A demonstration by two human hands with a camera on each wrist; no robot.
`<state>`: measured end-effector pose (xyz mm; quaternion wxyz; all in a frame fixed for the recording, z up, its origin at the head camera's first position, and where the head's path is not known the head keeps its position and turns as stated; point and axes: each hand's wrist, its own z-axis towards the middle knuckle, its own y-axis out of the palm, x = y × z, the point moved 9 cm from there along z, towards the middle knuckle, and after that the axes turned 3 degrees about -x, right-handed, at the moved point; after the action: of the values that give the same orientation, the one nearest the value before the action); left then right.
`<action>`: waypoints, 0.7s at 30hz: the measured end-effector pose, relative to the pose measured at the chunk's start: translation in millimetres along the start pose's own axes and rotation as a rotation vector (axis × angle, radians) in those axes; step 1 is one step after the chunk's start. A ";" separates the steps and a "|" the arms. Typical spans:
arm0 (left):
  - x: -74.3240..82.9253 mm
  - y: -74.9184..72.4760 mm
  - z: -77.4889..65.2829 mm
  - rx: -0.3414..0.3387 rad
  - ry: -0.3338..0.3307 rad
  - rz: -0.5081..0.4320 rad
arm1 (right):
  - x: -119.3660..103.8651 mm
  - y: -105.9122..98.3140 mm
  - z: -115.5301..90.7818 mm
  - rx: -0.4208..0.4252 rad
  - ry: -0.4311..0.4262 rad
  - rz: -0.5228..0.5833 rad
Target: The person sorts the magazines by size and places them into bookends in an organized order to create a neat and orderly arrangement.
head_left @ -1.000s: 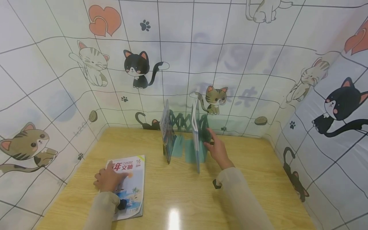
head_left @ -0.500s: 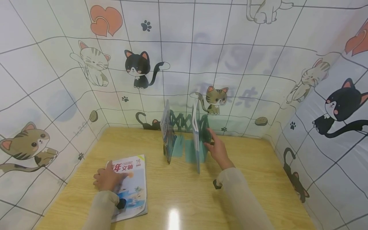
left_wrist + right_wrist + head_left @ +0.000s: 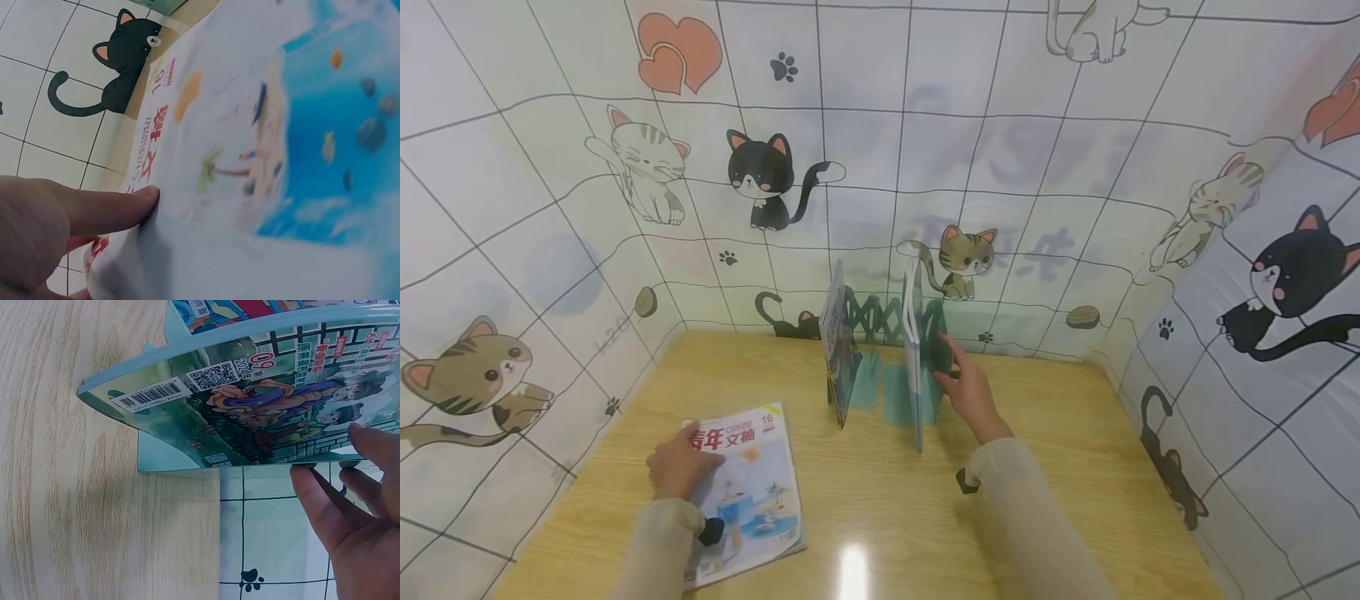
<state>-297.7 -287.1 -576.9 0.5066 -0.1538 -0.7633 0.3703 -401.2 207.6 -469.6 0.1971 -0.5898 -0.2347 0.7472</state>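
A pale magazine [image 3: 756,492] with red title characters and a blue beach scene lies at the left of the table. My left hand [image 3: 677,467] grips its left side; in the left wrist view the thumb [image 3: 115,209] presses the cover by the edge, other fingers partly hidden beneath. Further back stands a teal folding bookend [image 3: 898,396] with a zigzag frame. One thin magazine [image 3: 837,354] leans at its left end, another [image 3: 913,358] at its right, with a green illustrated cover. My right hand [image 3: 972,400] holds the bookend's right end, fingertips at its far edge.
The wooden table [image 3: 865,483] meets a cat-patterned wall covering [image 3: 865,192] behind the bookend and on both sides. A bright light reflection shows near the table's front.
The flat magazine has swung counterclockwise, its near end shifting right, with my left hand on it. My right hand and the bookend hold still.
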 end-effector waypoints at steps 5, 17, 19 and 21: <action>0.2 1.7 0.9 -0.089 0.015 -0.058 | 0.0 0.2 -0.3 0.002 -0.006 -0.003; 4.9 -7.3 2.5 -0.240 0.061 -0.149 | 0.0 0.1 -1.7 -0.001 0.011 0.002; 7.8 -10.0 2.2 -0.260 0.097 -0.122 | 0.0 0.4 -1.6 -0.002 0.006 0.004; 9.4 -10.8 1.9 -0.282 0.119 -0.146 | 0.5 0.4 -1.2 -0.002 0.004 0.007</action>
<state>-302.1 -289.5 -563.3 0.5497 -0.1891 -0.7856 0.2119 -400.2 207.7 -470.5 0.1941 -0.5924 -0.2331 0.7463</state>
